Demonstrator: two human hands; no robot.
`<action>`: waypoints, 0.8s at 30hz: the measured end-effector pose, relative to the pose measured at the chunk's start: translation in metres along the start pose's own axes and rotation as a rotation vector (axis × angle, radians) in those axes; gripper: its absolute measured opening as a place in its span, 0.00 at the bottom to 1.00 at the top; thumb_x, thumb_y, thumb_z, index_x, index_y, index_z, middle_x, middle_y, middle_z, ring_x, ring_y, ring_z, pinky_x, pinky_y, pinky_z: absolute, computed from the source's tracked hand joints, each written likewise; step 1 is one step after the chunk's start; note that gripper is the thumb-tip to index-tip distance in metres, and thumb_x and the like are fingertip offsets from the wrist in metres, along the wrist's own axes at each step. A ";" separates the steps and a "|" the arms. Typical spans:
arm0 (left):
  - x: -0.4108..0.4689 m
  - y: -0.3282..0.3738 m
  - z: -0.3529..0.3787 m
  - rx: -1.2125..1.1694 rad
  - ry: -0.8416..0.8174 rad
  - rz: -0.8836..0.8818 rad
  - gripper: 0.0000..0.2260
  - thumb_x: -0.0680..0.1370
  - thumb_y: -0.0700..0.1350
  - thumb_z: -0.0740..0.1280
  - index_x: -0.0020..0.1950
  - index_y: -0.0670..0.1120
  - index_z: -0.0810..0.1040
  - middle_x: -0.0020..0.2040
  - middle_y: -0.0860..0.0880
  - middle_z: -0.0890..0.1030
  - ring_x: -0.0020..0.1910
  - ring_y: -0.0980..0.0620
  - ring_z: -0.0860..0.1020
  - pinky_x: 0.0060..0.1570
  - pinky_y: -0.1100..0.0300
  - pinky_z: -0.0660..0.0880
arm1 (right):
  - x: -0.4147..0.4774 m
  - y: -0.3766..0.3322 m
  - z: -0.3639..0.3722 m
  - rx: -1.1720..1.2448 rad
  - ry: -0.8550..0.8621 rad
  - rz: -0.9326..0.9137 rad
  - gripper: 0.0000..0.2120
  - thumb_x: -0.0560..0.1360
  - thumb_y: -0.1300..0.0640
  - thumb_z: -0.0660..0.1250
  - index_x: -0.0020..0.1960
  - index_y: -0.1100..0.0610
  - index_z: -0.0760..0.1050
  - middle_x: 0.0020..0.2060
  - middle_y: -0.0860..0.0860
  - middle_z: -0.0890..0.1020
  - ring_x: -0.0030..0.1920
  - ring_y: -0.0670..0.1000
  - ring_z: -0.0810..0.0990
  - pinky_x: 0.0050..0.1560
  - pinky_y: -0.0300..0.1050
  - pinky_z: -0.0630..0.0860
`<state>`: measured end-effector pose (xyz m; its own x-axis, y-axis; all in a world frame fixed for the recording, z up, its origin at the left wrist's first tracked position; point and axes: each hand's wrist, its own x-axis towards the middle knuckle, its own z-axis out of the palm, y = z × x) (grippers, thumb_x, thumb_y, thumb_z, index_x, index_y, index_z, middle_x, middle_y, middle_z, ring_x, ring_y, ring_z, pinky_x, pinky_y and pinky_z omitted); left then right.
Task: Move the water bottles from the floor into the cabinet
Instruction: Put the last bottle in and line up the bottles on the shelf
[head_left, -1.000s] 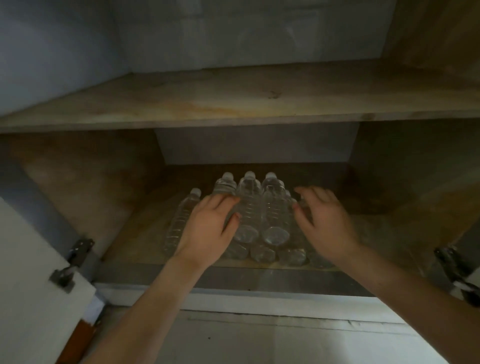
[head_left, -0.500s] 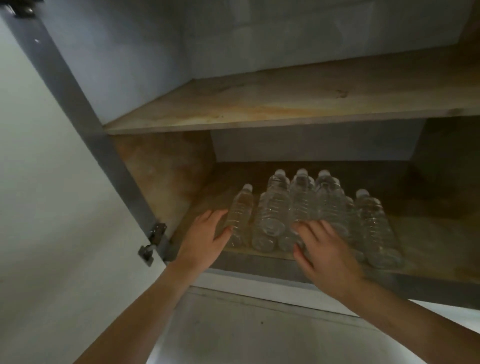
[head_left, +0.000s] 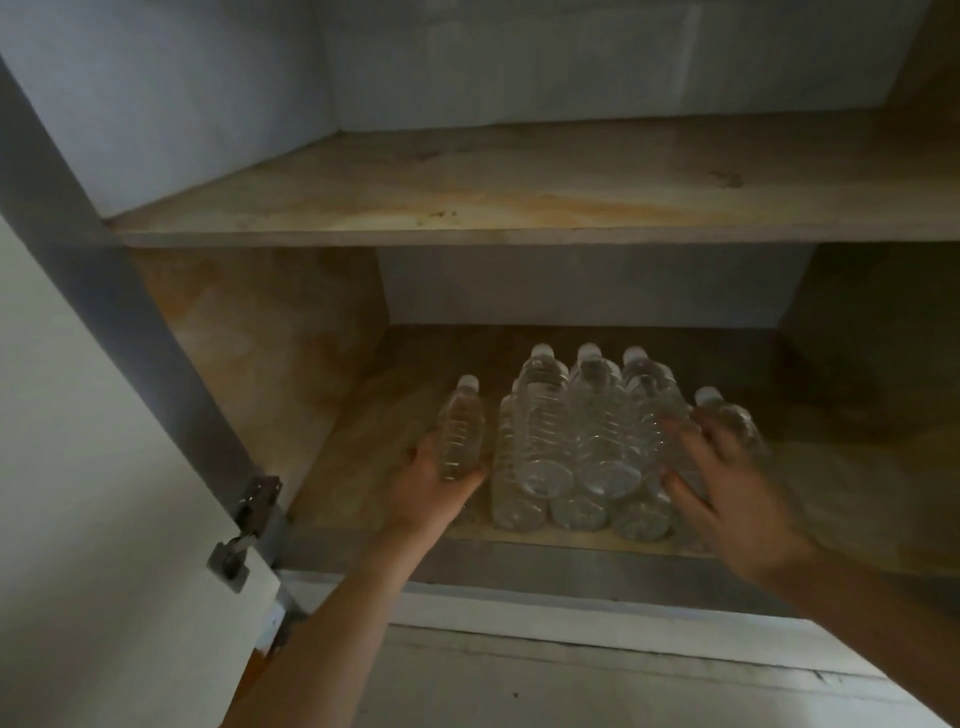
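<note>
Several clear plastic water bottles with white caps lie stacked in two layers (head_left: 582, 441) on the cabinet's bottom shelf (head_left: 363, 467), caps pointing to the back. My left hand (head_left: 431, 483) cups the leftmost bottle (head_left: 460, 431) from below and the side, lifting it slightly. My right hand (head_left: 727, 493) lies with spread fingers against the right side of the stack, over the rightmost bottle (head_left: 727, 415). Whether that hand grips a bottle is not clear.
A bare wooden upper shelf (head_left: 519, 208) spans the cabinet above the bottles. The open white door (head_left: 78, 467) with its metal hinge (head_left: 249, 519) stands at the left. Pale floor (head_left: 571, 686) lies below the cabinet's front edge.
The view has shifted. My left hand moved from the shelf edge onto the leftmost bottle and took hold of it. My right hand slid from the stack's front to its right side.
</note>
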<state>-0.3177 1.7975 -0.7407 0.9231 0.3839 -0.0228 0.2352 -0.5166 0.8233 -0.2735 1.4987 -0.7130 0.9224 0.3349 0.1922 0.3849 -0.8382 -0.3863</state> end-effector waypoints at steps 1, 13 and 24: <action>0.003 -0.003 0.003 -0.008 0.002 -0.010 0.27 0.70 0.62 0.73 0.66 0.56 0.70 0.51 0.58 0.81 0.47 0.56 0.81 0.49 0.57 0.80 | 0.001 0.001 0.003 0.042 -0.020 0.017 0.26 0.82 0.47 0.57 0.78 0.44 0.54 0.78 0.51 0.55 0.74 0.56 0.65 0.64 0.44 0.68; 0.002 0.000 0.009 -0.295 0.172 -0.165 0.14 0.70 0.42 0.76 0.54 0.46 0.81 0.39 0.50 0.84 0.32 0.57 0.82 0.28 0.64 0.77 | 0.003 0.010 0.004 0.147 -0.037 -0.009 0.26 0.81 0.48 0.59 0.77 0.44 0.57 0.78 0.49 0.55 0.75 0.54 0.63 0.66 0.40 0.61; -0.057 0.077 -0.017 -0.488 0.128 0.096 0.22 0.69 0.41 0.78 0.56 0.59 0.75 0.46 0.56 0.83 0.41 0.61 0.83 0.40 0.64 0.79 | -0.002 0.024 -0.014 0.245 0.021 -0.010 0.22 0.81 0.53 0.61 0.74 0.50 0.64 0.73 0.53 0.65 0.69 0.55 0.70 0.66 0.48 0.70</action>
<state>-0.3576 1.7487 -0.6668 0.8816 0.4590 0.1104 -0.0462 -0.1489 0.9878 -0.2664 1.4723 -0.7097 0.9185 0.3320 0.2146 0.3927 -0.7043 -0.5914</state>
